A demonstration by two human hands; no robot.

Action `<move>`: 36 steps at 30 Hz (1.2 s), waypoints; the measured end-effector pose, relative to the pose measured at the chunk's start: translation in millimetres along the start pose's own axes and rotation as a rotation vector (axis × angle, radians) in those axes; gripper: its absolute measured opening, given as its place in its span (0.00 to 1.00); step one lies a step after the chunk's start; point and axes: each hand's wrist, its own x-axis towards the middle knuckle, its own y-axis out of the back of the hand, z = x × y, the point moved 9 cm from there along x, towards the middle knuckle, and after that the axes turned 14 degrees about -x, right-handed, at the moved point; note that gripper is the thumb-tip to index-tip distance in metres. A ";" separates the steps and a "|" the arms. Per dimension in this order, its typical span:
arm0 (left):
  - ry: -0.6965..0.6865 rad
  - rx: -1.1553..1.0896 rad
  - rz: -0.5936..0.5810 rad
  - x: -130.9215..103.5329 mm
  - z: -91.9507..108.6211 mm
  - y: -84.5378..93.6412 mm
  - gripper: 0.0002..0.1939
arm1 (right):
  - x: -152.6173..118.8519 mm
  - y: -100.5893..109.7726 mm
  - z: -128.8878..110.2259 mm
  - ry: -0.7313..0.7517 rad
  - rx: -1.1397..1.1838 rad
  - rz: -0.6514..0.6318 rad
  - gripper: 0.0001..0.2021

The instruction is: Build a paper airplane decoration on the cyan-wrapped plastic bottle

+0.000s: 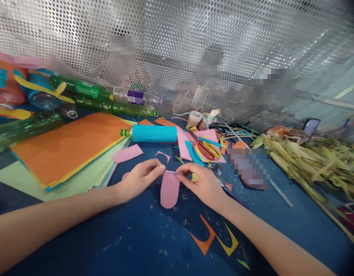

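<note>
Between my hands hangs a pink paper piece (169,191) with a rounded lower end and a narrow folded edge along its top. My left hand (144,174) pinches the left corner of that edge. On the right corner, the thumb and fingers of my right hand (202,180) are closed. Another pink paper cutout (127,153) lies beyond my left hand. Behind my hands is a bottle wrapped in blue paper (154,133), with a green cap. Red and yellow scissors (207,148) rest on pink paper to its right.
Stacked coloured paper (73,143) lies at left, with several plastic bottles (107,103) behind. Orange scraps (207,239) and yellow scraps (230,241) are on the blue table (130,237) in front. Dry husks (303,165) pile up at right. A perforated metal screen (171,38) closes the back.
</note>
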 end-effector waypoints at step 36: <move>-0.022 0.257 0.028 3.3 7.6 1.4 0.15 | -7.1 48.2 -16.0 0.189 -0.322 0.380 0.10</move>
